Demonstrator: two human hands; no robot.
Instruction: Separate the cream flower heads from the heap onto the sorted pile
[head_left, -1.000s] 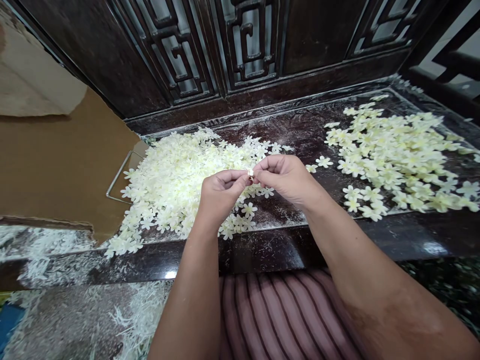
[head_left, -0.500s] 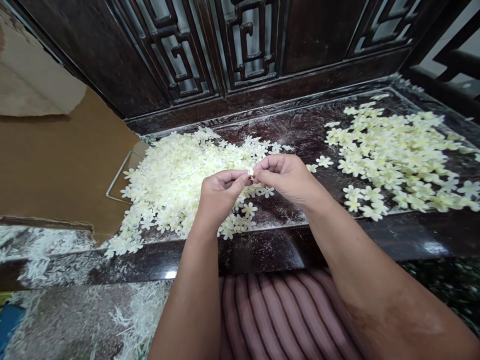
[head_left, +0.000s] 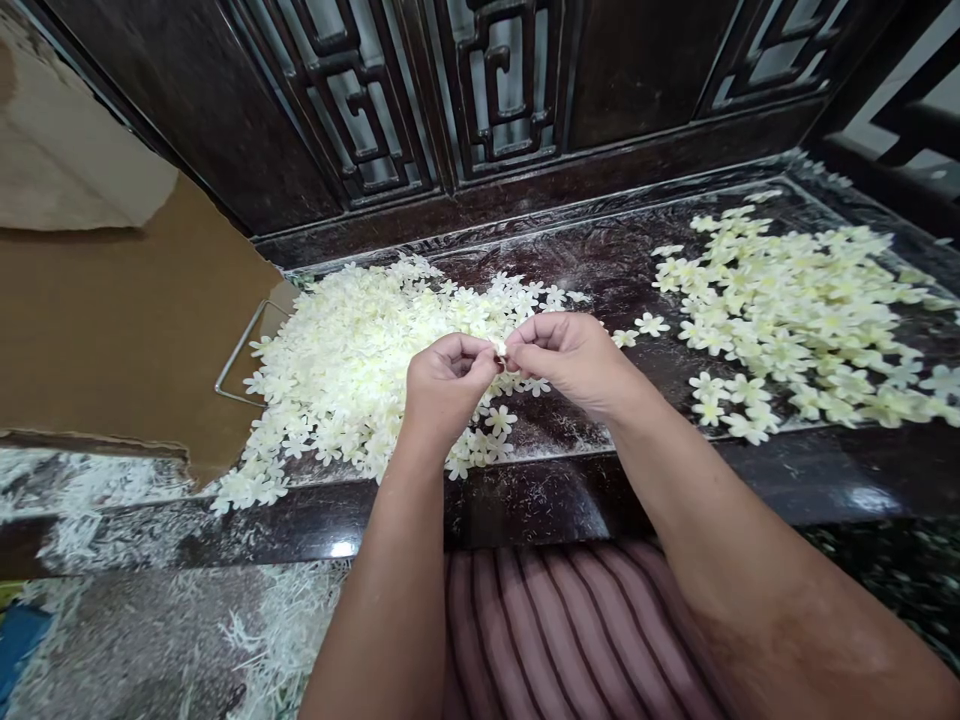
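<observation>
My left hand and my right hand meet fingertip to fingertip over the dark wooden bench. Pinched between them is a small pale artificial flower, mostly covered by the fingers. Both hands are closed on it, thumbs against forefingers. Beneath and left of the hands spreads a big heap of whitish flowers. To the right lies a second, looser pile of yellowish-white flowers. A few single flowers are scattered between the two piles.
Brown cardboard stands at the left, with a bent wire handle by the heap. A carved wooden backrest rises behind the bench. White shreds litter the floor and the bench's left end.
The left fingers have curled in and shifted slightly, hiding more of the flower. My right hand has barely moved, and the piles look the same.
</observation>
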